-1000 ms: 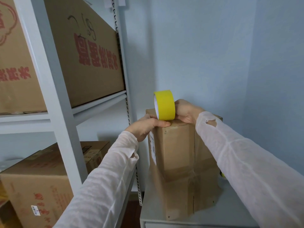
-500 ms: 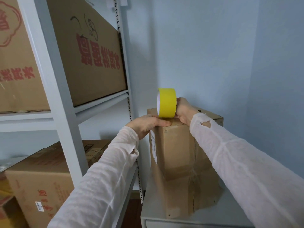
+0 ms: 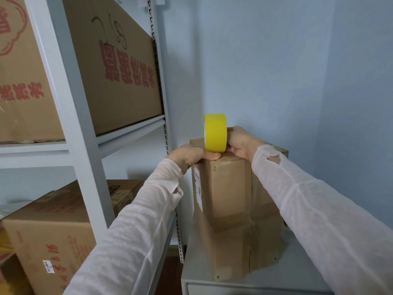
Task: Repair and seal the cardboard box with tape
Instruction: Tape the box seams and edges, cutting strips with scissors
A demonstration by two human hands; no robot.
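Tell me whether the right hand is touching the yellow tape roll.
Touching. The head view shows the right hand gripping the yellow tape roll, fingers against its side.

Left hand [image 3: 191,156] reaches forward palm-down, fingers curled; right hand [image 3: 240,143] beside it, fingers curled in a grip.

1 yellow tape roll [image 3: 215,133]. 2 hands: left hand [image 3: 191,155] & right hand [image 3: 241,143]. Cardboard boxes, min. 4: task box [image 3: 229,188] on 1 grey cabinet [image 3: 265,286], upper box [image 3: 119,67], front lower box [image 3: 53,237], back lower box [image 3: 124,192]. 1 shelf rack [image 3: 85,158].
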